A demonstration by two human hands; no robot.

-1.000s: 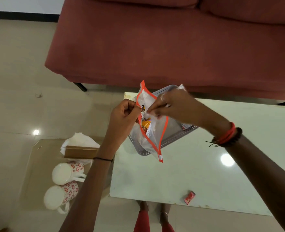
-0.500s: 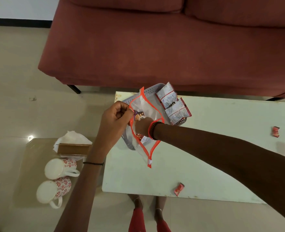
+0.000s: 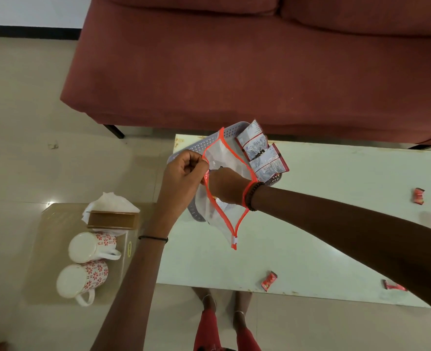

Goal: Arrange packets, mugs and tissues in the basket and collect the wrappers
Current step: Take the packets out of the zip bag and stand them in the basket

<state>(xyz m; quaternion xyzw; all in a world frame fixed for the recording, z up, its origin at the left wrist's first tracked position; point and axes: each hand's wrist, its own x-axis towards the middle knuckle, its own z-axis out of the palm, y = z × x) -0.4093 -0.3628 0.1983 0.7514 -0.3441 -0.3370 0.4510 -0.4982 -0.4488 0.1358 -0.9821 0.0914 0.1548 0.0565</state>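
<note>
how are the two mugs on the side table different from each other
The near mug lies closest to the person, by the side table's front edge; the far mug sits behind it, next to the tissue box. The near mug's handle points down toward the front edge; the far mug's handle points right. Both are white with a red flower pattern, look alike in size, and are outside the basket.

Two hands: the left one (image 3: pixel 184 173) pinches the rim of the one clear pouch (image 3: pixel 224 196) with orange edging, the right one (image 3: pixel 225 187) is inside it. One grey basket (image 3: pixel 196 148) with two packets (image 3: pixel 251 143) (image 3: pixel 270 164). Two mugs (image 3: pixel 90 245) (image 3: pixel 81 281). One tissue box (image 3: pixel 113 220). Three small red wrappers (image 3: pixel 268 281) (image 3: pixel 418 196) (image 3: pixel 394 286) on the one counter (image 3: pixel 336 211). One sofa (image 3: pixel 234 59).
</note>
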